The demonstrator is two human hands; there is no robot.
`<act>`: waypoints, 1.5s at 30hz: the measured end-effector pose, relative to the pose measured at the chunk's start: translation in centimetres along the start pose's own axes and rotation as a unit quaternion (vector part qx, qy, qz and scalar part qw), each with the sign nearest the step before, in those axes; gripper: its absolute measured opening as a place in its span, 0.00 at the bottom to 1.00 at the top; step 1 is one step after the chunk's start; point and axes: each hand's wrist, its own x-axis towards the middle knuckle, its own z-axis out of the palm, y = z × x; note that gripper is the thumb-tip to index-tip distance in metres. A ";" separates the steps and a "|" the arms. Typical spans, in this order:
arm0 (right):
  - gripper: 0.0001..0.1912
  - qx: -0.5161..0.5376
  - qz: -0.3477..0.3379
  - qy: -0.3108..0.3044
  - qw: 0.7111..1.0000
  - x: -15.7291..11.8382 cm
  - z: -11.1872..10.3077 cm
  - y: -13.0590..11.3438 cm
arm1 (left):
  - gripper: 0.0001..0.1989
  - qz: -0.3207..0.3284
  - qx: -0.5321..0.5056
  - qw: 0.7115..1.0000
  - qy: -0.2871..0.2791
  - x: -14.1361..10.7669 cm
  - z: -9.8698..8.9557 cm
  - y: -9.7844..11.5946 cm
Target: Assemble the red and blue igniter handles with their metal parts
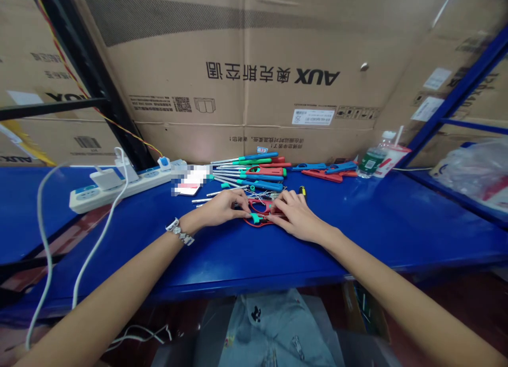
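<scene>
In the head view my left hand (226,205), fingers pinched, grips a small green plastic part (255,218). That part lies at the open red handle shell (260,204) of a long-necked lighter on the blue table. My right hand (296,216) is closed on the right side of the same shell, its fingertips near the green part; its fingers hide much of the shell. Thin wires (257,194) lie just behind the shell. Beyond them is a pile of long-necked lighters with blue handles (265,185) and red handles (266,170), their metal tubes pointing left.
Loose red and blue handle shells (323,174) lie back right, beside a water bottle (371,161) and a cup with a straw (389,161). Back left are a white power strip (89,199) with plugs and a blurred-out flat item (192,181). Cardboard (270,34) stands behind the table (222,264).
</scene>
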 end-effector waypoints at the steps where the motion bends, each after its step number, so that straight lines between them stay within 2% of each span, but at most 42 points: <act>1: 0.14 0.000 -0.001 0.001 1.000 0.0 0.0 0.0 | 0.09 -0.001 -0.002 1.000 -0.002 0.0 0.1 0.0; 7: 0.14 -0.012 -0.003 0.005 1.000 0.0 0.1 0.1 | 0.10 -0.004 0.004 1.000 -0.003 0.1 0.5 0.2; 13: 0.15 -0.021 -0.004 0.005 1.000 0.0 0.1 0.2 | 0.07 0.007 0.104 0.995 -0.012 0.1 0.4 1.2; 16: 0.13 -0.015 0.005 0.015 1.000 0.0 -0.1 0.0 | 0.09 0.011 0.110 0.994 -0.018 0.1 0.4 1.5; 22: 0.08 0.011 -0.001 0.064 0.998 0.7 -0.2 -2.1 | 0.08 0.013 0.080 0.997 -0.004 0.3 0.8 0.4; 26: 0.09 0.026 -0.005 0.045 0.999 1.8 0.5 -3.5 | 0.05 0.016 0.089 0.996 0.000 0.4 1.0 0.2; 30: 0.04 0.050 0.010 0.021 0.998 2.4 0.8 -3.7 | 0.06 -0.006 0.130 0.991 0.011 0.1 0.6 1.2; 36: 0.02 0.053 0.014 0.030 0.998 2.2 0.9 -3.4 | 0.04 0.035 0.132 0.990 -0.044 -0.2 0.0 2.4; 45: 0.03 -0.020 0.013 0.046 0.999 2.2 0.7 -3.7 | 0.04 0.093 0.191 0.976 -0.042 0.0 0.6 2.0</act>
